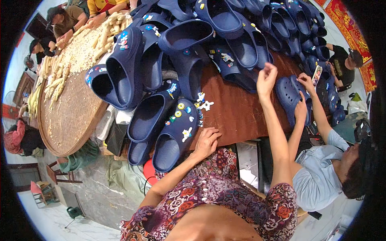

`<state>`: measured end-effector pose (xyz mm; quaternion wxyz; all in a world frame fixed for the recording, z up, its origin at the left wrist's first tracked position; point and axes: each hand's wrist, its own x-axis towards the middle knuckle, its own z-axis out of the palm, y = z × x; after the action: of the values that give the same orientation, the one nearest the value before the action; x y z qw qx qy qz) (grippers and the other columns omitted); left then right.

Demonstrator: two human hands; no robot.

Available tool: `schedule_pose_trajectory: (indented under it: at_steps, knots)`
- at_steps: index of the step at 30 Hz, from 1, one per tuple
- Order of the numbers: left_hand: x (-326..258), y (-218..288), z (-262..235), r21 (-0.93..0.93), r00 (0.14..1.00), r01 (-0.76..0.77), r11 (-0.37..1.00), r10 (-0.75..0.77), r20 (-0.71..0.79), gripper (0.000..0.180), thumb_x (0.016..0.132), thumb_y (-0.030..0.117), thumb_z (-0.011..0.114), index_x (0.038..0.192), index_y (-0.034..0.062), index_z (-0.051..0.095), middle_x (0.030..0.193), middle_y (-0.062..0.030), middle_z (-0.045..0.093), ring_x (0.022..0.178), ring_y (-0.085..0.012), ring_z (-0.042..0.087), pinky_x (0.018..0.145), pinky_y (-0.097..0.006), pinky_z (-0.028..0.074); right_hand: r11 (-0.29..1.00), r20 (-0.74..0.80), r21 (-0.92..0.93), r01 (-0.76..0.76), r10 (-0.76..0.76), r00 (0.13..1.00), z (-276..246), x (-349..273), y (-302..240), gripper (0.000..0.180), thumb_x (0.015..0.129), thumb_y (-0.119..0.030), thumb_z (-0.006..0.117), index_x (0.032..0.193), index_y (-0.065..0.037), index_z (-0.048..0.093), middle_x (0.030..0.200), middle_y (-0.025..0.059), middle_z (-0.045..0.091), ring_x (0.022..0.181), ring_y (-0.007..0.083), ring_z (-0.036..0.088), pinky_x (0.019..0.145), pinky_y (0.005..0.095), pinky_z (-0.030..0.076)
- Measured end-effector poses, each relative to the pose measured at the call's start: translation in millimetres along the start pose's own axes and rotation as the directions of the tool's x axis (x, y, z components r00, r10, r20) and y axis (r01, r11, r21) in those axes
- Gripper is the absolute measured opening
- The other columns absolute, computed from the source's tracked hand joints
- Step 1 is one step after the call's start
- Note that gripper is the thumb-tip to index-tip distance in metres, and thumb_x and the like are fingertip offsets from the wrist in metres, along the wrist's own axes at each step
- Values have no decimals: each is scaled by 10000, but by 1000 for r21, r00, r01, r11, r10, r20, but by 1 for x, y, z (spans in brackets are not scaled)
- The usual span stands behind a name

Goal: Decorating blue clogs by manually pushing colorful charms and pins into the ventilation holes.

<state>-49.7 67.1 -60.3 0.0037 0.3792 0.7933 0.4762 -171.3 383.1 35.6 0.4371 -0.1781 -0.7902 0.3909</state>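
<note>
Flowered shirt [201, 188] behind the loosely spread left hand [206, 141]; decorated clog [179, 127] just left of that hand, toe pointing away; right hand [266, 80] farther, bunched, hold unclear

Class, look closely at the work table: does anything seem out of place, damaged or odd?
A few white charms appear to lie loose on the brown table, beside the toe of a navy clog. That looks slightly odd, since other charms sit on the clogs. I see no clear damage.
</note>
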Motion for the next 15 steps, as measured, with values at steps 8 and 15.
schedule_pose_trajectory:
  at_steps: [8, 15]
  knots:
    - [0, 1, 1, 19, 1000, -13, 1000, 14, -21, 343, 729, -34, 641, 1063, 31, 681, 1155, -147, 621, 1134, -361, 545, 971, -450, 458, 941, 358, -327, 85, 40, 933, -14, -39, 53, 596, 842, -226, 686, 1345, -11, 449, 1270, 266, 510, 1175, 434, 518, 992, 483, 425]
    - [0, 2, 2, 10, 1000, -8, 1000, 9, -18, 336, 732, -33, 644, 1060, 31, 681, 1160, -143, 623, 1144, -362, 544, 977, -450, 459, 924, 426, -381, -21, 196, 883, -20, -69, 22, 471, 870, -251, 664, 1240, -14, 493, 1136, 282, 626, 1064, 441, 615, 918, 482, 482]
